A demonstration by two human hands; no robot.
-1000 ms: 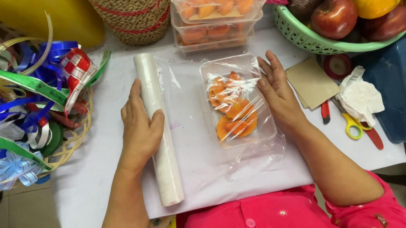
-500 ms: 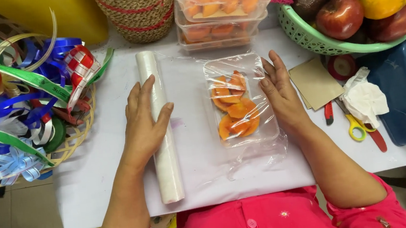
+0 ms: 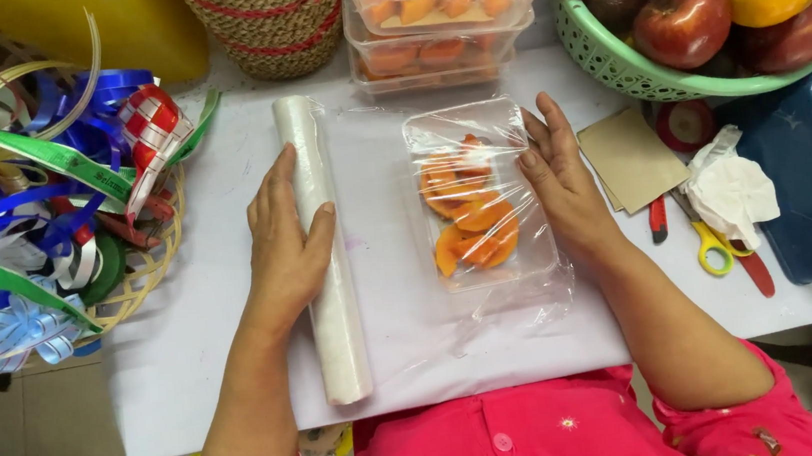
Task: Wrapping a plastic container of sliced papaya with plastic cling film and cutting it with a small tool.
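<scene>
The tray of orange fruit (image 3: 477, 200) lies just right of the film roll (image 3: 324, 257). The left hand (image 3: 285, 241) presses flat on the roll, the right hand (image 3: 562, 181) flat against the tray; neither hand grips. The thin film may wrinkle or tear if the roll slips.

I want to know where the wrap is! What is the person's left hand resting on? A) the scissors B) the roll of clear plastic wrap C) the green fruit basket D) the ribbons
B: the left hand lies flat on the roll of clear plastic wrap, while the right hand presses beside the wrapped tray of orange fruit slices.
</scene>
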